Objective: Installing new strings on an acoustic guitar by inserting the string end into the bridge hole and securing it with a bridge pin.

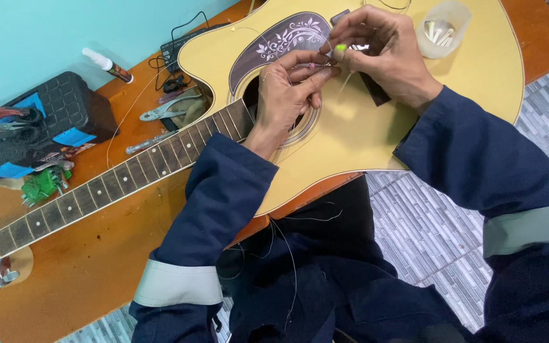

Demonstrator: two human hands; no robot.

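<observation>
A pale yellow acoustic guitar (452, 82) lies flat on an orange-brown table, its neck (115, 178) running to the lower left. My left hand (290, 89) hovers over the sound hole, fingertips pinching a thin guitar string with a small pink ball end (311, 65). My right hand (382, 54) is just to its right over the bridge area, pinching a string end with a small green ball (340, 47). Loose thin strings trail over the guitar body and down onto my dark blue sleeves.
A small clear cup (443, 28) with bridge pins sits on the guitar body. On the table (84, 273) lie pliers (169, 108), a black tool case (46, 121), a white-capped tube (106, 63), a green tool (42, 184) and a black device with cables (179, 44). Tiled floor is at right.
</observation>
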